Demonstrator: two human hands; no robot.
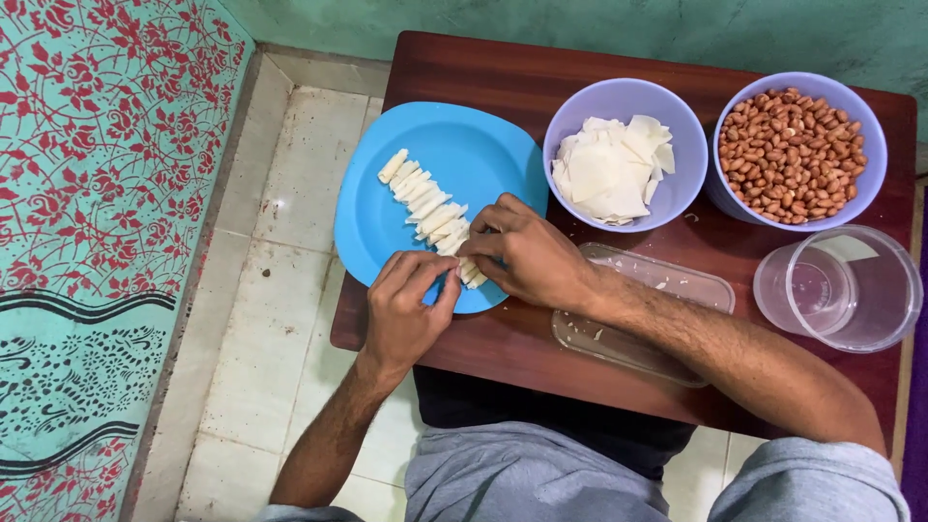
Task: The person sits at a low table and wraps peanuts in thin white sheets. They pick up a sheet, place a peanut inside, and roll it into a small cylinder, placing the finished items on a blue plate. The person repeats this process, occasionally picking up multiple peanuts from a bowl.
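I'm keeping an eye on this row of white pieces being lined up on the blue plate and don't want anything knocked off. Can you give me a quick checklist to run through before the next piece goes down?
1. Blue plate fully on the wooden table: not ok, its left edge overhangs the table.
2. Row of white pieces unbroken and on the plate: ok.
3. Left hand and right hand at the near end of the row: ok, fingertips meet there.
4. Bowl of white slices stocked: ok.
5. Bowl of peanuts clear of the hands: ok.
6. Clear lid under the right forearm, free to slide: cannot tell.
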